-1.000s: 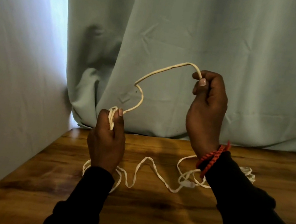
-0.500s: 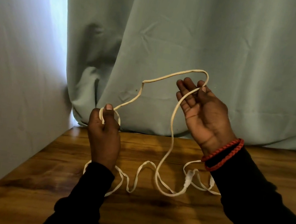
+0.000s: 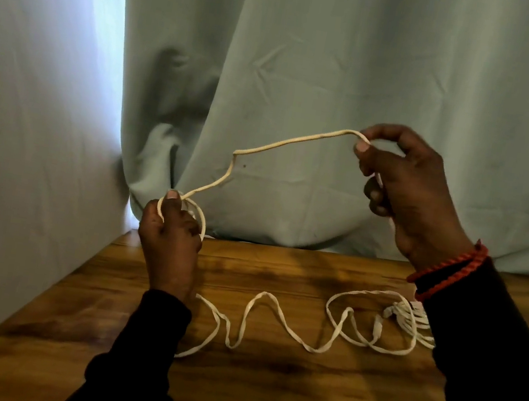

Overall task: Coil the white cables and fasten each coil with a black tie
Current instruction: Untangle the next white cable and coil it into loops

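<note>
Green curtain [image 3: 345, 74] behind, wooden table [image 3: 277, 393] below. My right hand [image 3: 406, 195] raised, fingers pinching white cable [image 3: 286, 143]. My left hand [image 3: 170, 241] lower, fist clamped round small loop of it. Slack snakes across table between my sleeves. Red bracelet [image 3: 446, 270] on right wrist.

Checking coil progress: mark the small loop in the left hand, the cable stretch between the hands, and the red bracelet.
small loop [image 3: 202, 216], head view, on its right arc.
cable stretch [image 3: 286, 143], head view, mid-span.
red bracelet [image 3: 446, 271], head view, on the braid at the right wrist.
</note>
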